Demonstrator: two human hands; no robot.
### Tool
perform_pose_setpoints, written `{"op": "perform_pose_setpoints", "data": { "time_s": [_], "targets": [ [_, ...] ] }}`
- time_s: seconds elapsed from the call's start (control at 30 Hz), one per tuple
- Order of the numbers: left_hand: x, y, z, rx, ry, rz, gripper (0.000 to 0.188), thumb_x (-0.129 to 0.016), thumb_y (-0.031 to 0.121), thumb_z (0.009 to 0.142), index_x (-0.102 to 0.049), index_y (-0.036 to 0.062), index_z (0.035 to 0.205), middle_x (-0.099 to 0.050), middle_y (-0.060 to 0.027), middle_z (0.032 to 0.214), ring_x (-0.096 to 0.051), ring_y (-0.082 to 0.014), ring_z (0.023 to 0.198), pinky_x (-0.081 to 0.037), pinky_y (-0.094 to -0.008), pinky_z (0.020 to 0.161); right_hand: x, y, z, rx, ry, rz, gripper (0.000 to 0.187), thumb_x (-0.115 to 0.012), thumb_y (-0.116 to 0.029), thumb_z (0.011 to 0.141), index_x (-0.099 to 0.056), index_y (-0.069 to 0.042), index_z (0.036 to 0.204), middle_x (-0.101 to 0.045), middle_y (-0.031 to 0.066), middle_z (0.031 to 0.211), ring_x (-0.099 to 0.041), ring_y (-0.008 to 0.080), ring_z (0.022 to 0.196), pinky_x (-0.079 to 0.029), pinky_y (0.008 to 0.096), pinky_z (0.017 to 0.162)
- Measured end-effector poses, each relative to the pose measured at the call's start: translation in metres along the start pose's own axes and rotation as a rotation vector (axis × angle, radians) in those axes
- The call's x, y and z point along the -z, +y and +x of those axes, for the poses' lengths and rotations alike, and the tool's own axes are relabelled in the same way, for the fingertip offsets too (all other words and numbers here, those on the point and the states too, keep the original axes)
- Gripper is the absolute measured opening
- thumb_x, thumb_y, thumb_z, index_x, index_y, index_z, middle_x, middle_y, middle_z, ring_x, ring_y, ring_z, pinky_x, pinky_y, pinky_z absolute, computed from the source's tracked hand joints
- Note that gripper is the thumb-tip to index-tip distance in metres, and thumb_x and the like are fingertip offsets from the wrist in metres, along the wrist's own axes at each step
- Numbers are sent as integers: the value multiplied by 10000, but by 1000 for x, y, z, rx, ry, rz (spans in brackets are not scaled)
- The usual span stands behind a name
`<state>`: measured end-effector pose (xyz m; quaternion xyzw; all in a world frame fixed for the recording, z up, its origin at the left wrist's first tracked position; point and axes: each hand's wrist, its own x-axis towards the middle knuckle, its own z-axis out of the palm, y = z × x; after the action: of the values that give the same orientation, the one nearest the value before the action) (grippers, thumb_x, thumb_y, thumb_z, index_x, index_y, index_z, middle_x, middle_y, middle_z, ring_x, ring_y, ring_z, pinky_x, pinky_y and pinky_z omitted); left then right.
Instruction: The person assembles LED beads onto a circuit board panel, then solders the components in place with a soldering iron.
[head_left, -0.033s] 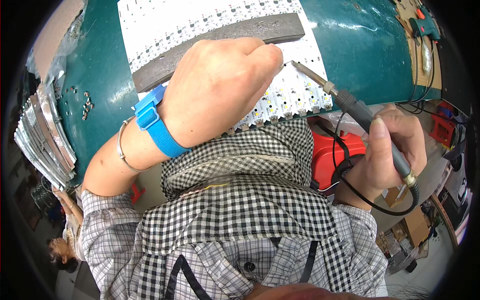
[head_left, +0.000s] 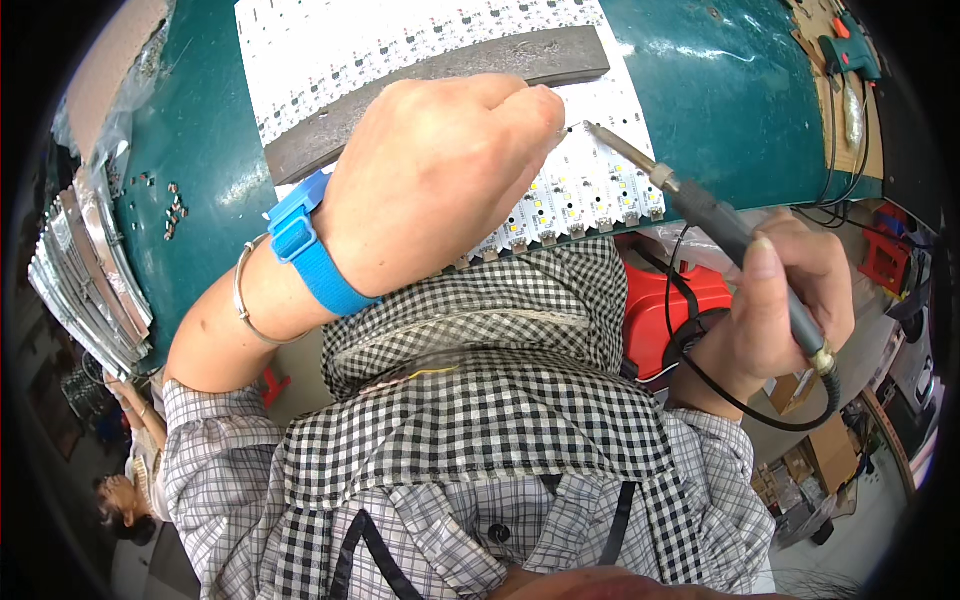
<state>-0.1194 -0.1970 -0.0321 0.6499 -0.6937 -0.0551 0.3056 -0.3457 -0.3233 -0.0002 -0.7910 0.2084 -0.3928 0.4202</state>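
My right hand (head_left: 785, 300) grips the dark handle of a soldering iron (head_left: 722, 222), its cord looping below. The iron's tip points left over a white panel of LED circuit boards (head_left: 604, 165). My left hand (head_left: 440, 165) is closed above the panel, and its underside and fingertips are mostly hidden. A thin strand that looks like solder wire (head_left: 573, 128) reaches from the fingers toward the iron's tip. Behind the hand, a curved dark grey bar (head_left: 545, 62) lies across the panel. Yellowish LEDs show along the panel's near edge.
The panel lies on a green tabletop (head_left: 720, 90). Small loose components (head_left: 174, 210) are scattered at the left, by a stack of bent strips (head_left: 85, 280). A green tool (head_left: 850, 55) with a cable sits far right. Below the table's edge is a red object (head_left: 650, 310). Another person (head_left: 130, 490) is at lower left.
The soldering iron's tip has shifted very slightly to the right. My left hand and the panel look unmoved.
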Motion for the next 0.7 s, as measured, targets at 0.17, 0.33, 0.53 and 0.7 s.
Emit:
{"op": "perform_pose_setpoints", "data": {
  "time_s": [0.17, 0.33, 0.53, 0.7],
  "targets": [
    [14, 8, -2, 65, 49, -38, 123, -712, -30, 788, -623, 24, 853, -639, -93, 766, -639, -233, 660, -520, -315, 598, 11, 4, -3, -82, 185, 225, 197, -676, -86, 841, -631, 75, 945, -640, 148, 734, -556, 144, 551, -450, 227, 536],
    [16, 2, -8, -13, 85, -13, 141, -712, -49, 771, -613, 24, 839, -667, -103, 828, -658, -238, 703, -529, -302, 616, 9, 10, 1, 29, -11, 278, 257, -765, -20, 779, -654, 72, 991, -664, 146, 782, -603, 159, 647, -470, 249, 596],
    [11, 5, -9, 56, 35, 14, 143, -708, -38, 777, -600, 27, 844, -709, -92, 911, -674, -235, 717, -541, -301, 626, -2, 9, -5, -11, 50, 139, 260, -816, 35, 670, -652, 50, 872, -665, 124, 741, -609, 162, 656, -468, 267, 626],
    [9, 1, -13, 54, 21, 25, 148, -708, -25, 784, -585, 35, 842, -712, -81, 903, -674, -232, 675, -543, -300, 592, -7, 10, -1, -29, -16, 70, 213, -802, 46, 668, -653, 55, 820, -647, 117, 687, -584, 150, 586, -434, 257, 562]
  ]
}}
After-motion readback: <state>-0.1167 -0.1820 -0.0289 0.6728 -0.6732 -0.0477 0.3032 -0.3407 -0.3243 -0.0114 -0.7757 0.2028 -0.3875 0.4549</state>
